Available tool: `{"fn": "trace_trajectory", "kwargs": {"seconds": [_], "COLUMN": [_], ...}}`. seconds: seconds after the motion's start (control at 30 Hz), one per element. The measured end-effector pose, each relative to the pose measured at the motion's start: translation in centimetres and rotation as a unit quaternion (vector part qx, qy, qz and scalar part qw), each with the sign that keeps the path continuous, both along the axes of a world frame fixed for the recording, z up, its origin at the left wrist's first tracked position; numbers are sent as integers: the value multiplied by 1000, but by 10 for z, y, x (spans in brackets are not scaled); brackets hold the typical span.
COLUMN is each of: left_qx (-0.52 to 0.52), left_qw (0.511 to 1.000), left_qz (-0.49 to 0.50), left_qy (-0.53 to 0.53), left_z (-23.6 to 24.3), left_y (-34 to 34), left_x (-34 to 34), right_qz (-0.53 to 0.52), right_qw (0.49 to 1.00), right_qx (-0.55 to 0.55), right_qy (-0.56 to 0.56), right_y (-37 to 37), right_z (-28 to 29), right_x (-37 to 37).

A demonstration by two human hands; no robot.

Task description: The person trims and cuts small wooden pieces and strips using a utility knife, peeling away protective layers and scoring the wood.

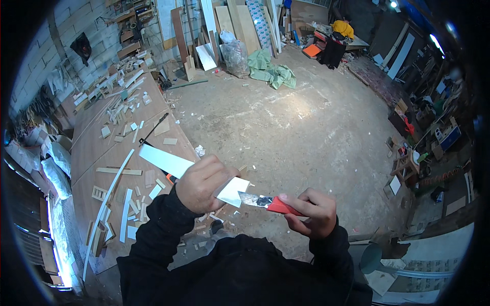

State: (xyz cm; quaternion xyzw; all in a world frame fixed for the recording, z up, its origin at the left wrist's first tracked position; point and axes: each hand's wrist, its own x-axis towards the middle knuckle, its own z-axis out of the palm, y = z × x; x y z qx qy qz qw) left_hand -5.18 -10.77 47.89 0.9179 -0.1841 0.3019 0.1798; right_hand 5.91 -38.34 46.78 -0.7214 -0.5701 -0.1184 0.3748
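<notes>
- Two bare hands, one of each item held: the left hand (201,186) has its fingers wrapped around a white strip (166,159), the right hand (314,209) grasps a red-handled blade tool (278,205) between thumb and fingers
- The strip is in front of the chest, showing both sides of the left fist; its right end meets the tool's blade, its left end reaches out in view over the table (94,158)
- On the table's near part, one long thin strip (107,200) and one shorter white strip (126,215) lie among wood offcuts too many to count
- The table's right edge slants away from the left forearm; beyond it a broad concrete floor (326,148) runs right to cluttered shelving
- Farther off, one filled clear bag (236,58) beside one heap of green sheeting (273,71)
- Farthest right, one person in a yellow top (343,29)
</notes>
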Motion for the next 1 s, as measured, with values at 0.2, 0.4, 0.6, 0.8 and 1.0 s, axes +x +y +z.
{"fn": "trace_trajectory", "kwargs": {"seconds": [0.2, 0.4, 0.6, 0.8, 1.0], "left_qx": [-137, -195, -229, -269, -248], "left_qw": [990, 978, 967, 954, 960], "left_qz": [-13, -1, 29, 100, 104], "left_qy": [-28, -75, -104, -90, -77], "left_z": [-11, -24, -47, -59, -65], "left_y": [-21, -30, -26, -26, -18], "left_x": [1, 3, 10, 13, 6], "right_qz": [12, 24, -25, -97, -246], "right_qw": [999, 999, 998, 994, 968], "right_qx": [29, 24, 39, 46, 8], "right_qy": [27, 33, 44, 31, 42], "right_y": [6, 10, 26, 45, 60], "right_z": [-3, -2, -6, -20, -55], "right_x": [-11, -14, -14, -13, 14]}}
